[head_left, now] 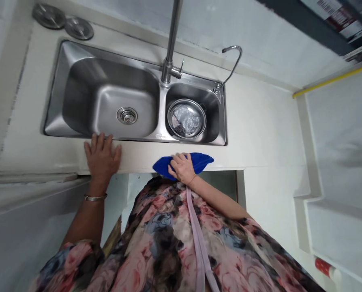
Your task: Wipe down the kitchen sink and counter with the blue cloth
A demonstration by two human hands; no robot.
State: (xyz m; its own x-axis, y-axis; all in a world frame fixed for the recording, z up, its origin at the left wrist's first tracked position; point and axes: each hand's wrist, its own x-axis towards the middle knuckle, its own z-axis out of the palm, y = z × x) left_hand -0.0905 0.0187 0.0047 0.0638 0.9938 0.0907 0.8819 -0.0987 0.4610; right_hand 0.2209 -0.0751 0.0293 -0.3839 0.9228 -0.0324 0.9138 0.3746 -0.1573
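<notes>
My left hand (102,157) rests flat on the counter's front edge, its fingers spread and the tips touching the front rim of the large sink basin (108,73). A blue cloth (202,161) lies across the counter edge in front of the small basin (213,118). My right hand (182,165) is on top of the cloth, with its fingers curled over and gripping it. Part of the cloth is hidden under that hand. Inside the small basin sits a round metal strainer (172,117) with something clear, like plastic, in it.
A tall faucet (168,67) stands behind the basins, and a thin curved tap (236,65) at the back right. Two round metal lids or strainers (79,28) lie at the back left. The pale counter (266,129) extends right. A yellow pipe (333,79) runs along the wall.
</notes>
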